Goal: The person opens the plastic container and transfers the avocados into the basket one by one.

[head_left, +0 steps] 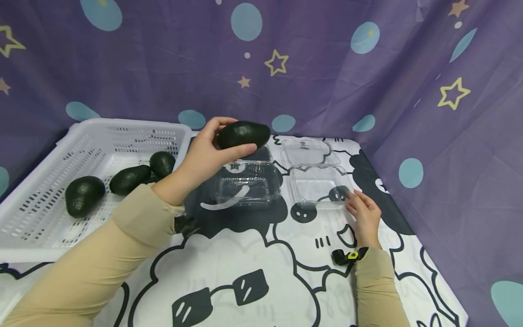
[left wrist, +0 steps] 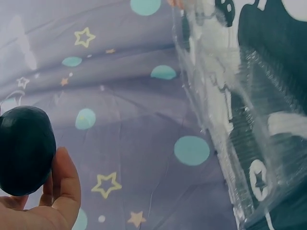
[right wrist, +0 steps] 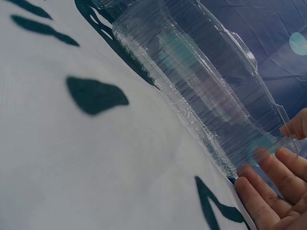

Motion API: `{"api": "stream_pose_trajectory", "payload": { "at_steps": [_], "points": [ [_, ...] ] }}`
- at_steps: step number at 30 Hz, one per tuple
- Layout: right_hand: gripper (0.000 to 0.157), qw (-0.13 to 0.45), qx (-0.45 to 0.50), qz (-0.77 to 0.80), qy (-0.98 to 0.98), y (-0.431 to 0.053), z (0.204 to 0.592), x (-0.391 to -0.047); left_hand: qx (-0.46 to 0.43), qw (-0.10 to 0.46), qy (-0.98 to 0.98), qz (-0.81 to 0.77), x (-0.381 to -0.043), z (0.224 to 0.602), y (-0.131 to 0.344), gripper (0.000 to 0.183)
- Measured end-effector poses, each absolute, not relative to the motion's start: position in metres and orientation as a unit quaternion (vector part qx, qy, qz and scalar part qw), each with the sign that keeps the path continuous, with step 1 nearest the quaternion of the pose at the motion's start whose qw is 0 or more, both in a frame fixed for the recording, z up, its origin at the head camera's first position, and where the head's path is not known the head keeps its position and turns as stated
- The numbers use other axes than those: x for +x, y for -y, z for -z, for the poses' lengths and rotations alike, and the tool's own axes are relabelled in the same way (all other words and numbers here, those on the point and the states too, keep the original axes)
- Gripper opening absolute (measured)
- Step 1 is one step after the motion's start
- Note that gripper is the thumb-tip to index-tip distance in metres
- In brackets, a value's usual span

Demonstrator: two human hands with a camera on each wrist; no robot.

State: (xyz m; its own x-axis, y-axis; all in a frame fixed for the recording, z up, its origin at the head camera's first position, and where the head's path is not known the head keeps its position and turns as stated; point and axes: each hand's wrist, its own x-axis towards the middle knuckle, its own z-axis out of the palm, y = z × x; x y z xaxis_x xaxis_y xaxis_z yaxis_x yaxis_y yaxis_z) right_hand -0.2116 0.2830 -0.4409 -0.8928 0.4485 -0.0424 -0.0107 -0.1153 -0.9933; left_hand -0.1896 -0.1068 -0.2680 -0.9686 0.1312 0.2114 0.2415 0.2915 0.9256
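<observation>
My left hand (head_left: 204, 154) grips a dark green avocado (head_left: 245, 134) in the air, above the back of the clear left container. Thumb and fingers wrap its sides; the left wrist view shows the same avocado (left wrist: 26, 151) at its left edge. My right hand (head_left: 366, 215) pinches the near right corner of a clear plastic clamshell container (head_left: 320, 184), which lies with its lid (head_left: 310, 152) folded back. In the right wrist view, the thumb is at the container's (right wrist: 201, 91) rim and the fingers touch its side. Left of it sits a second open clear clamshell container (head_left: 247, 184).
A white perforated basket (head_left: 37, 181) stands at the left, with several avocados inside, among them one avocado (head_left: 84, 196) at the left. A patterned black-and-white cloth (head_left: 229, 268) covers the table. Behind and to the right hangs a purple curtain (head_left: 310, 81).
</observation>
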Motion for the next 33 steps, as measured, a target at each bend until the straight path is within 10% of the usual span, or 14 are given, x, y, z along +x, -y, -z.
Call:
{"api": "stream_pose_trajectory", "payload": {
  "at_steps": [33],
  "points": [
    [0.043,0.153,-0.171,-0.72,0.655,-0.283,0.441,-0.212,-0.026,0.137,0.785,0.604,-0.191,0.259,0.184,0.063]
  ]
}}
